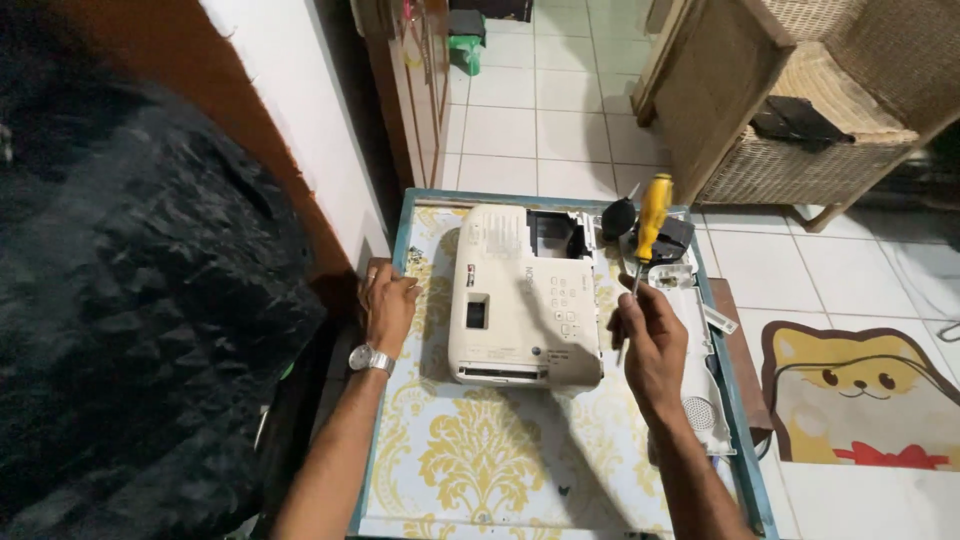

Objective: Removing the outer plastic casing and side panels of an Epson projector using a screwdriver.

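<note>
Head view — right hand [652,345] pinches screwdriver [648,228] shaft — tip hidden.

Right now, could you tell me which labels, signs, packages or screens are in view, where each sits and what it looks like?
Printed markings: small dark lines on top of the cream projector, near its back left corner, too small to make out.
Button labels: tiny marks beside the pale buttons on the projector's top, right of the middle.
Cat picture: floor mat right of the table, orange cat with a red bow.
No packages or screens show.
</note>
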